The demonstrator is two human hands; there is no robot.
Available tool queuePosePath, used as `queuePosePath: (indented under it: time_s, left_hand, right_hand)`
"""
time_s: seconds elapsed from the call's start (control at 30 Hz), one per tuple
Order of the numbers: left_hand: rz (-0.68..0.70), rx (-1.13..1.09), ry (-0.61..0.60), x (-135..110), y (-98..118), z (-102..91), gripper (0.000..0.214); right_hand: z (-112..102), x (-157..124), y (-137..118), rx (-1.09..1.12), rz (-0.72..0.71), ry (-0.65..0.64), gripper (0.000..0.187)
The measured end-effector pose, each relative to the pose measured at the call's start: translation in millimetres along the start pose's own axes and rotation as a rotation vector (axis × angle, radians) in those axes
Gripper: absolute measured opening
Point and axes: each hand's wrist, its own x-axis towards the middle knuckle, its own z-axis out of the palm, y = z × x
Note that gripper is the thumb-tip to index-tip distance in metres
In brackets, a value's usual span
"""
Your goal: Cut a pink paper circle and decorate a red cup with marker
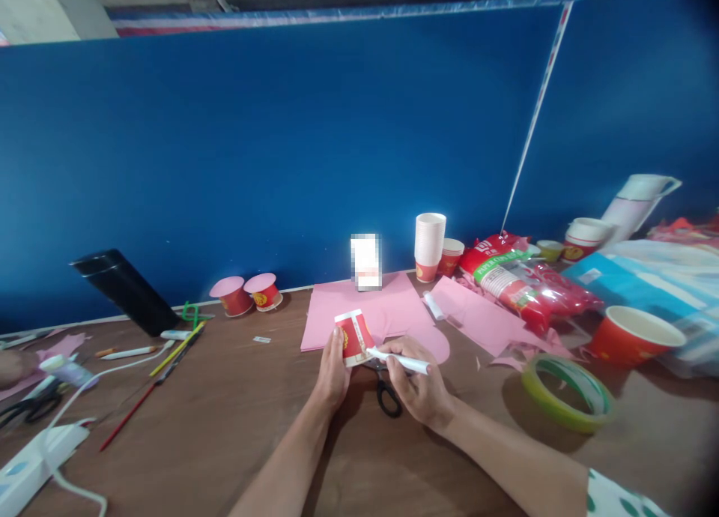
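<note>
One round red paper cup is sitting snugly in the curled left hand, by flat pink paper sheets; the right hand is pinching a white plastic pen. Hard pushing could be making the cup slip.

Held cup smooth paper; marker plastic; sheets matt paper.

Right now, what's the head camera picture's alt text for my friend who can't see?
A person's left hand holds a red paper cup, and the right hand a white pen close to it. Scissors lie near the hands, pink paper beyond them and a tape roll to the right.
</note>
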Motion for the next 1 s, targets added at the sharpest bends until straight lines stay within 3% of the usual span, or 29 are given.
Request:
queuePosePath:
  time_s: [0.53,1.0]
  left_hand:
    - [-0.014,0.000,-0.002,1.0,-1.5,-2.1,0.050]
    - [-0.009,-0.028,0.020,-0.1,0.6,0.6,0.046]
  right_hand:
    - [2.4,-1.9,1.1,0.054,-0.057,-0.020,0.018]
    - [1.3,0.1,-0.4,-0.004,0.006,-0.009,0.016]
